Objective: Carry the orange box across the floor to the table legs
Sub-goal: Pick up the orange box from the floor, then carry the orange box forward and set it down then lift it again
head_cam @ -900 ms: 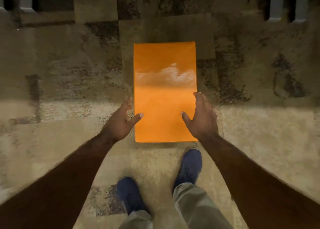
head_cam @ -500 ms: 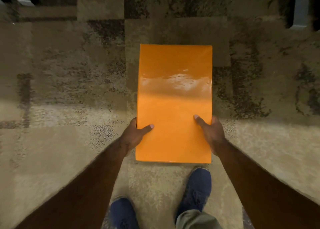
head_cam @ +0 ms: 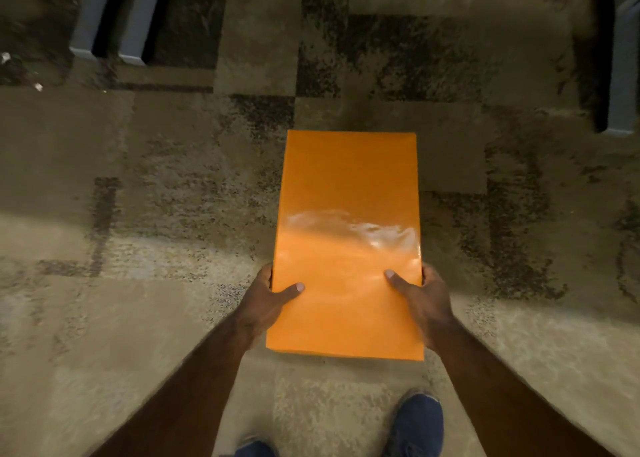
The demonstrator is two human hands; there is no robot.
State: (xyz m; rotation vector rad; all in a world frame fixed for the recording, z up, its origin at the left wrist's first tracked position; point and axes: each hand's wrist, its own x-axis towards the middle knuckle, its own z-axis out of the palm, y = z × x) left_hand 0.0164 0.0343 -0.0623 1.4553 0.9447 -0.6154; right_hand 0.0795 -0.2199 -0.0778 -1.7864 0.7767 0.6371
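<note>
Head view, looking down. A flat, rectangular orange box with a glossy top face (head_cam: 348, 245) sits at centre frame, long axis running away from the person, with a pale streak of glare across its middle. Both hands hold it at the near half. The left hand (head_cam: 265, 306) clasps the left long edge, thumb lying on the top face, remaining fingers hidden beside or under the edge. The right hand (head_cam: 427, 306) clasps the right long edge the same way, thumb on top and pointing inward. Each grip is closed on the box; the two thumbs are well apart, with bare orange surface between them. Both forearms extend from the bottom corners of the frame. Cannot tell from this angle whether the box is clear of the floor or resting on it. Below it lies a beige and dark brown patterned carpet (head_cam: 156, 242), blurred in places. A dark blue shoe (head_cam: 417, 422) is at the bottom right, near the box's near edge; the toe of a second blue shoe (head_cam: 254, 449) shows at the bottom edge. Grey upright table legs (head_cam: 110, 13) stand at the top left, well beyond the box; another grey leg (head_cam: 623, 69) stands at the upper right edge.
</note>
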